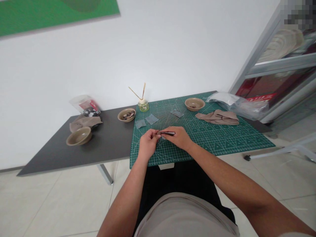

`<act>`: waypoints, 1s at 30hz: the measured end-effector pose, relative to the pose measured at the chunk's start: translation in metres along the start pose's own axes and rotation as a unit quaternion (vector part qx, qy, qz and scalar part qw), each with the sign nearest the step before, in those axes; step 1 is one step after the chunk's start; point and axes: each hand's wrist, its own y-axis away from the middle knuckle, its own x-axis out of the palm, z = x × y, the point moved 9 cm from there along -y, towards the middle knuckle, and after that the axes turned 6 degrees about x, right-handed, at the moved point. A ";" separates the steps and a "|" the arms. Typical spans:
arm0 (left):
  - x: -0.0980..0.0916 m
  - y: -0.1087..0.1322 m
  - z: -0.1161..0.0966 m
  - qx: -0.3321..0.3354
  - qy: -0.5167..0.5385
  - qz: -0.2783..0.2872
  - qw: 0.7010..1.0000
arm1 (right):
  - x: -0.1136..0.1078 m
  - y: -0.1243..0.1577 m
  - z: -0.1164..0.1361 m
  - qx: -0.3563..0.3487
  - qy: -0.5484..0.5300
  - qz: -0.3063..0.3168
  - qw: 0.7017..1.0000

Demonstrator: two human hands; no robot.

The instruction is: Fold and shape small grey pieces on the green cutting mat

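My left hand (148,142) is closed in a pinch near the front of the green cutting mat (204,131). Between its fingertips is a small brownish piece (158,133), mostly covered by fingers. A thin, flat strip (170,133), dark with a pale edge, is gripped in my right hand (179,137), its tip meeting the small piece. What the strip is made of cannot be made out. Beyond the hands lie thin grey-blue squares (151,119). A tan bowl (126,120) holds several small dark and light pieces; another bowl (195,109) on the mat has a few dark bits inside.
At the back stands a small jar (143,105) with two sticks. A brown cloth (219,117) and clear plastic bag (237,103) lie right. Leftward on the dark table (108,144) are a tilted bowl (79,137), another cloth (85,122) and a plastic bag (84,102).
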 end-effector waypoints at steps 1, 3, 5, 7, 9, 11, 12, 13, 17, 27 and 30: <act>0.000 0.000 0.000 0.001 -0.001 -0.002 1.000 | -0.001 0.000 0.001 -0.005 0.004 -0.006 1.000; -0.001 0.000 -0.002 0.002 -0.001 -0.006 1.000 | -0.003 0.001 0.004 -0.019 0.016 -0.021 0.999; -0.001 0.001 -0.004 0.001 0.002 -0.008 1.000 | -0.004 0.002 0.005 -0.028 0.030 -0.037 0.998; 0.000 0.001 -0.005 0.000 0.009 -0.009 1.000 | -0.005 0.003 0.005 -0.033 0.043 -0.049 0.997; 0.000 0.001 -0.006 0.002 0.014 -0.013 1.000 | -0.006 0.004 0.005 -0.039 0.051 -0.059 0.996; -0.001 0.002 -0.006 0.005 0.013 -0.017 1.000 | -0.007 0.005 0.006 -0.044 0.054 -0.069 0.995; -0.001 0.002 -0.006 0.006 0.011 -0.019 1.000 | -0.008 0.006 0.007 -0.046 0.054 -0.072 0.995; -0.001 0.002 -0.005 0.006 0.008 -0.020 1.000 | -0.008 0.006 0.007 -0.048 0.053 -0.073 0.995; -0.001 0.001 -0.005 0.005 0.010 -0.010 1.000 | -0.005 0.004 0.009 -0.050 0.046 -0.048 0.997; 0.000 0.001 -0.006 0.002 0.013 -0.012 1.000 | -0.005 0.005 0.005 -0.032 0.049 -0.048 0.997; 0.000 0.001 -0.005 0.007 0.016 -0.012 1.000 | -0.008 0.006 0.007 -0.029 0.056 -0.060 0.996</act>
